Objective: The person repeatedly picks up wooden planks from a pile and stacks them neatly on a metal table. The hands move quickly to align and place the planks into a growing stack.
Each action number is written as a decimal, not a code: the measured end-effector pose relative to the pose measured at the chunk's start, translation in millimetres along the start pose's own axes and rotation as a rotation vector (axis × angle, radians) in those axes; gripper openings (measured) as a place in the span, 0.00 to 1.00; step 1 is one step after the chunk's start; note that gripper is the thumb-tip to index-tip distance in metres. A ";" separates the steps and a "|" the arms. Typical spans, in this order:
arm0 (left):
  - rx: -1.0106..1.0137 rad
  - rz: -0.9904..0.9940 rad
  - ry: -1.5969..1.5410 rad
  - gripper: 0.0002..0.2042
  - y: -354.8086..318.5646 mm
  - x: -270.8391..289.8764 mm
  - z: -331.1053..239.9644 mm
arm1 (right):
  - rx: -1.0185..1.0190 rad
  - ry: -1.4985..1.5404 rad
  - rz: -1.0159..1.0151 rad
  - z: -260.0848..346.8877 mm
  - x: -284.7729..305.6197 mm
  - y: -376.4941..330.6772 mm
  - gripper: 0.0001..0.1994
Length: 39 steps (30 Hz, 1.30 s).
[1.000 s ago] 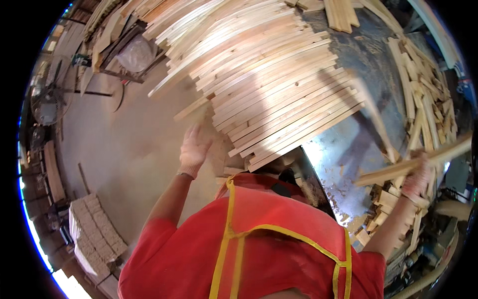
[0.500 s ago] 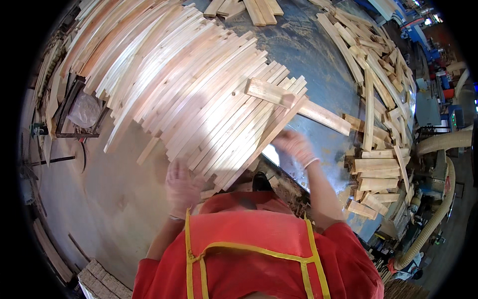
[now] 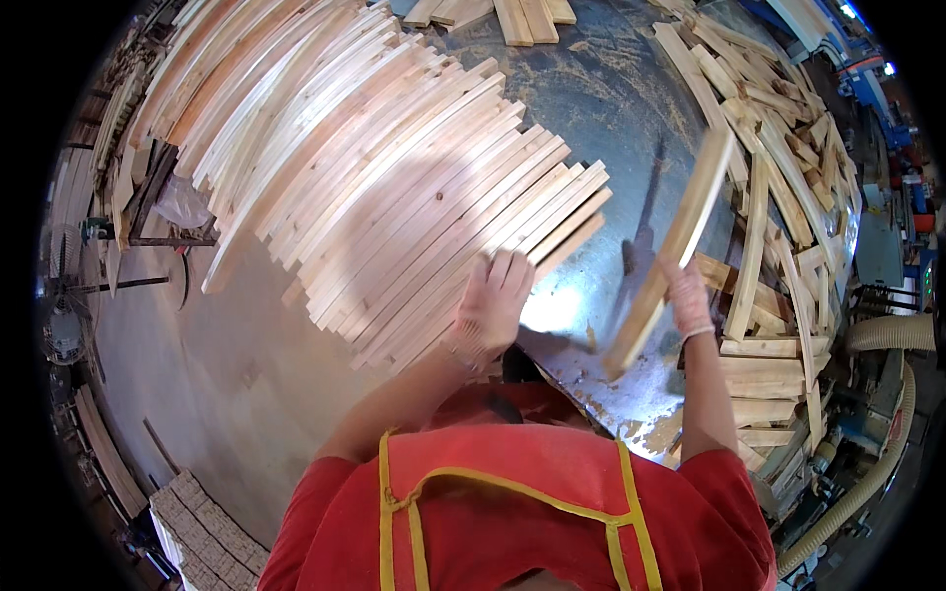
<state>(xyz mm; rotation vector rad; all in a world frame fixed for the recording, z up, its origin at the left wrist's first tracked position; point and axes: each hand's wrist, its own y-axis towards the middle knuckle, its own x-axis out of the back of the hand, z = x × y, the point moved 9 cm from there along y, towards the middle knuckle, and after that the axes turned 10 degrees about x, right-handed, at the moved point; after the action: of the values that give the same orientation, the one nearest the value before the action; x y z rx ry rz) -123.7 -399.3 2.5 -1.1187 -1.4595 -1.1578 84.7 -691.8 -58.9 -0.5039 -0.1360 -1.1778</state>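
Observation:
My right hand [image 3: 689,295], in a pale glove, grips a long wooden board [image 3: 696,209] around its middle. The board is tilted above the blue-grey metal table [image 3: 581,108], with its near end blurred. On the left, my left hand [image 3: 493,303], also gloved, lies over the right edge of a broad row of wooden strips [image 3: 394,236]. Its fingers point away from me and rest on the outer strips. The strips lie side by side, their near ends uneven.
A jumbled pile of boards [image 3: 764,236] fills the table's right side. More short boards [image 3: 532,20] lie at the far edge. Ribbed hoses [image 3: 892,335] and machinery stand at the far right. A fan [image 3: 65,310] and stacked wood [image 3: 202,537] are on the left.
My right hand has picked up a board and carried it rightward over the table. The board lying across the strips is gone from there. My left hand has moved right along the strips.

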 end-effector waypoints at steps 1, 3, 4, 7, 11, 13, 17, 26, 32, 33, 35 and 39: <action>-0.020 -0.026 0.039 0.24 11.7 -0.1 -5.9 | 0.040 0.040 0.024 -7.5 -11.6 -16.9 0.31; -0.021 -0.023 0.066 0.27 33.0 -7.9 -10.0 | 0.013 0.120 -0.018 -24.6 -52.9 -50.3 0.30; -0.020 0.037 0.020 0.30 33.8 -14.9 -5.7 | 0.001 0.115 0.035 -26.3 -82.6 -64.9 0.33; 0.193 -0.042 -0.090 0.33 -2.5 -8.7 43.8 | 0.012 -0.008 0.201 -10.4 -175.3 -96.9 0.46; 0.851 -0.296 -0.797 0.39 -136.2 8.8 197.1 | -0.161 0.227 0.493 17.8 -251.8 -128.4 0.39; 1.178 -0.575 -1.016 0.36 -214.8 19.7 258.1 | -0.179 0.305 0.292 27.1 -243.5 -127.3 0.30; 1.807 -0.386 -1.553 0.19 -279.6 -35.9 277.2 | -0.033 0.659 0.035 42.1 -233.6 -124.5 0.21; 0.380 0.834 -0.868 0.16 -213.0 33.6 134.5 | 0.017 0.400 -0.389 26.5 -187.5 -106.3 0.32; 0.697 0.557 -0.713 0.33 -56.8 3.6 164.8 | -0.015 0.002 -0.097 21.6 -158.7 -95.7 0.39; 0.732 0.589 -0.772 0.36 -40.0 -13.0 159.7 | -0.017 -0.085 -0.029 16.3 -159.1 -91.5 0.40; 0.748 0.635 -0.524 0.44 -13.1 -39.8 145.9 | 0.017 -0.150 0.064 5.7 -163.2 -82.6 0.42; 0.737 0.542 -0.538 0.46 6.7 -44.2 102.7 | -0.114 0.049 0.079 -20.9 -166.1 -75.1 0.43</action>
<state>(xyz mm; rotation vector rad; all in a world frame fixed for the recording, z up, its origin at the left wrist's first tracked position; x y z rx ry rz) -123.2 -301.7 -52.6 -1.2028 -1.6224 0.0938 -51.3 -581.8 -114.0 -0.5750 -0.0068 -1.1234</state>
